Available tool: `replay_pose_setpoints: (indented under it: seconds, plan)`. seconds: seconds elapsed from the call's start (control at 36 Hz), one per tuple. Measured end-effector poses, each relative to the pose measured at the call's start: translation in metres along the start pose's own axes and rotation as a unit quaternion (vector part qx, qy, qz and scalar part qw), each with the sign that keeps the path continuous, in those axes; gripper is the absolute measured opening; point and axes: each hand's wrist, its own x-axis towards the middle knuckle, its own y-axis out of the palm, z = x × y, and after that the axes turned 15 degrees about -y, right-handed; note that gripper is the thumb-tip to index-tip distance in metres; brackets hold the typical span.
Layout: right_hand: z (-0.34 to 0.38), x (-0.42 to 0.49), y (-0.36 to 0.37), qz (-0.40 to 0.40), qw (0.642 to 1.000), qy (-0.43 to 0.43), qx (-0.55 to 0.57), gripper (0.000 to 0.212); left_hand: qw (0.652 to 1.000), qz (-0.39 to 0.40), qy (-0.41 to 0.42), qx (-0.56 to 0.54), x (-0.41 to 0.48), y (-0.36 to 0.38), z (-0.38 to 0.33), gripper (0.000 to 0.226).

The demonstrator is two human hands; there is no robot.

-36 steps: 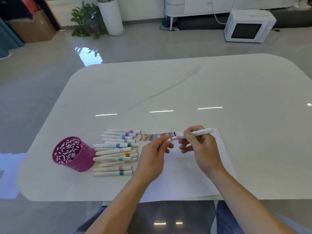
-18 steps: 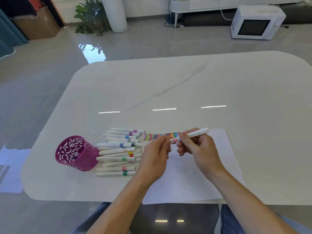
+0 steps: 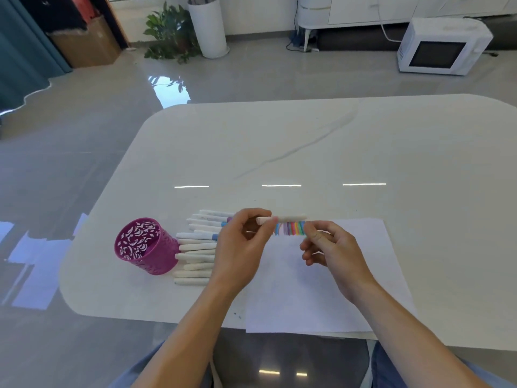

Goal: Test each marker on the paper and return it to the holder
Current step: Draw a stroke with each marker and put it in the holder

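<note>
The left hand [image 3: 240, 247] pinched a white marker [image 3: 285, 219] level above the colour strokes [image 3: 291, 228] on the paper [image 3: 321, 298]. The right hand [image 3: 335, 247] sat at the marker's 3 o'clock end, fingers curled; blur hid whether it gripped anything. The purple holder [image 3: 145, 247] stood at the left hand's 9 o'clock, beyond loose markers [image 3: 195, 247]. Dropped from that light pinch, the marker might land among them and be mistaken for an untested one.

About a dozen markers [image 3: 195, 257], one holder [image 3: 145, 246]
</note>
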Motion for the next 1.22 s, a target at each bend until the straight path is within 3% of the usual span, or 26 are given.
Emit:
replay_pose_setpoints:
  seconds: [0.08, 0.19, 0.47, 0.89, 1.08, 1.22]
  plan:
    - [-0.004, -0.002, -0.001, 0.007, 0.998, -0.007, -0.064, 0.019, 0.998, -0.044, 0.013, -0.053, -0.004, -0.017, -0.007, 0.003]
    - [-0.009, -0.005, 0.000, 0.040, 0.991, -0.024, -0.129, 0.010, 0.987, -0.132, 0.079, -0.042, -0.010, -0.043, -0.015, 0.004]
    - [-0.023, -0.008, 0.006, 0.076, 0.976, -0.043, -0.200, 0.005, 0.909, -0.350, 0.202, 0.102, -0.009, -0.100, -0.022, 0.031]
    - [-0.025, -0.009, 0.009, 0.096, 0.965, -0.068, -0.233, 0.006, 0.909, -0.322, -0.003, 0.265, 0.009, -0.125, 0.010, 0.019]
    - [-0.024, -0.008, 0.009, 0.100, 0.963, -0.069, -0.240, 0.007, 0.908, -0.313, 0.001, 0.280, 0.009, -0.120, 0.009, 0.039]
    - [-0.023, -0.010, 0.007, 0.099, 0.962, -0.069, -0.244, 0.009, 0.903, -0.314, 0.081, 0.283, 0.003, -0.108, 0.004, 0.038]
